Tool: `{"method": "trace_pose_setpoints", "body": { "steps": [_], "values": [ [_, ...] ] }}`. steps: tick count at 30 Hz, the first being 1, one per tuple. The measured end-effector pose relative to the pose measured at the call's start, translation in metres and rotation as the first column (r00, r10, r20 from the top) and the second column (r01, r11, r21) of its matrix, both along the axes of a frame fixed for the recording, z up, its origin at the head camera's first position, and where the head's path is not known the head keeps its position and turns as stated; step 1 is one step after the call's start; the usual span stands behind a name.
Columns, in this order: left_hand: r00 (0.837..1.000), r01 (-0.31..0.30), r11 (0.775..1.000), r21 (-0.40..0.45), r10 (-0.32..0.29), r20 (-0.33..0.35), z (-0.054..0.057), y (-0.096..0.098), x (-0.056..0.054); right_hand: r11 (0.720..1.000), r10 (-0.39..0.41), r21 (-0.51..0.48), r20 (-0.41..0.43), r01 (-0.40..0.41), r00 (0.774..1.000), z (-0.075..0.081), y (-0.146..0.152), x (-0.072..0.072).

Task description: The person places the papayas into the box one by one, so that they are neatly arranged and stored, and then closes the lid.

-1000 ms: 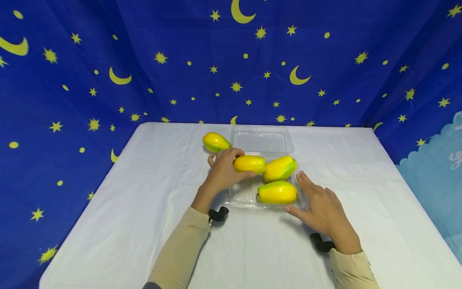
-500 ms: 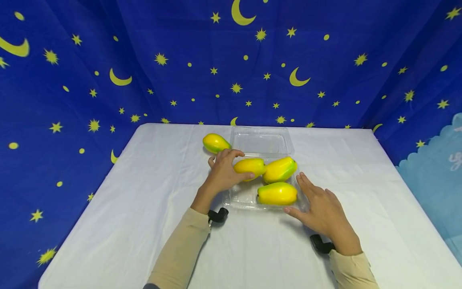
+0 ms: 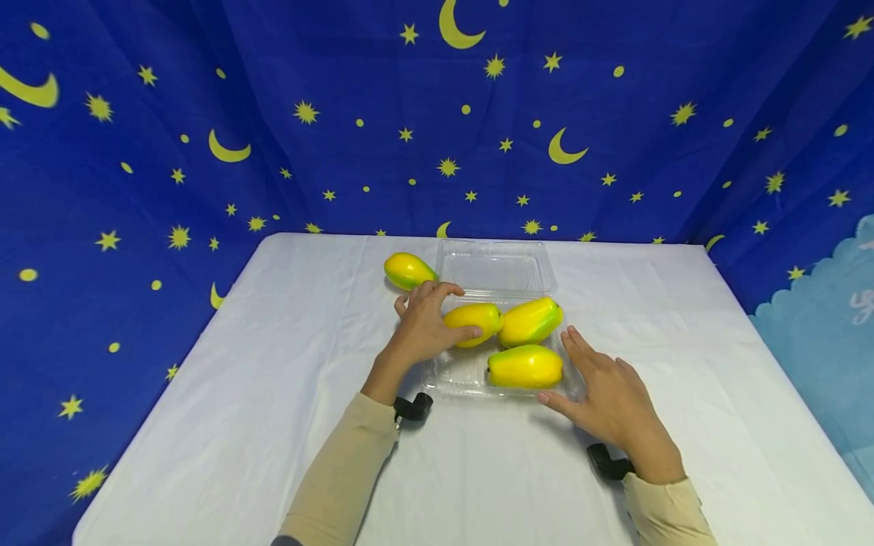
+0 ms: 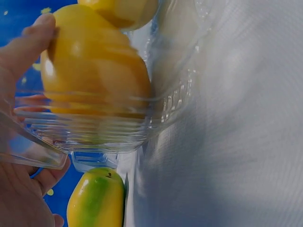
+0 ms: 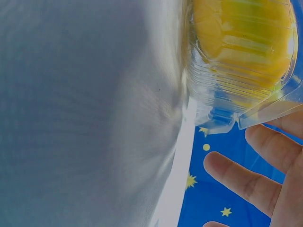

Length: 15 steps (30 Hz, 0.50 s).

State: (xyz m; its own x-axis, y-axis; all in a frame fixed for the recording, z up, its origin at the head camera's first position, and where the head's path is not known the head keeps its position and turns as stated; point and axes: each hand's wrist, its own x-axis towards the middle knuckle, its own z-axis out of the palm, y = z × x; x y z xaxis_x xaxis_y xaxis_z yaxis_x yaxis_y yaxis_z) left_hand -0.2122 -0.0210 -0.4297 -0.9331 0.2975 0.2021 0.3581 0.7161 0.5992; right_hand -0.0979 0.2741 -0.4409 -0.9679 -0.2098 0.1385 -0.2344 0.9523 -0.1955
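Note:
In the head view a clear plastic clamshell box (image 3: pixel 457 374) lies with its lid folded back. Three yellow-green papayas are in it: one left (image 3: pixel 471 315), one upper right (image 3: pixel 529 322) and one lower right (image 3: pixel 525 366). My left hand (image 3: pixel 423 326) spans the box's left side, its thumb on the left papaya. The other fingertips reach past the far side, apart from the fruit. In the left wrist view that thumb (image 4: pixel 43 30) touches the papaya (image 4: pixel 90 61) above the wall. My right hand (image 3: pixel 608 387) lies beside the right wall, fingers extended, holding nothing.
One more papaya (image 3: pixel 408 271) lies on the white tablecloth (image 3: pixel 273 341), left of the clear lid (image 3: pixel 495 269). Behind the table's far edge hangs a blue curtain (image 3: pixel 355 76) with yellow moons and stars. A black wrist camera (image 3: pixel 413 407) sits below my left hand.
The left papaya has shifted toward me and turned slightly, leaving a gap below my left fingertips. Both hands, the other papayas and the box have stayed nearly still.

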Motion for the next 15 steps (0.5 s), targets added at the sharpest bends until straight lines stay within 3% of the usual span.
{"method": "trace_pose_setpoints", "body": {
  "steps": [15],
  "values": [
    [1.0, -0.017, 1.0, 0.018, 0.017, 0.0, 0.0052, -0.0019, -0.0007, 1.0, -0.003, 0.006, 0.004, 0.003, 1.0, -0.0005, -0.0005, -0.0001]
  ]
}}
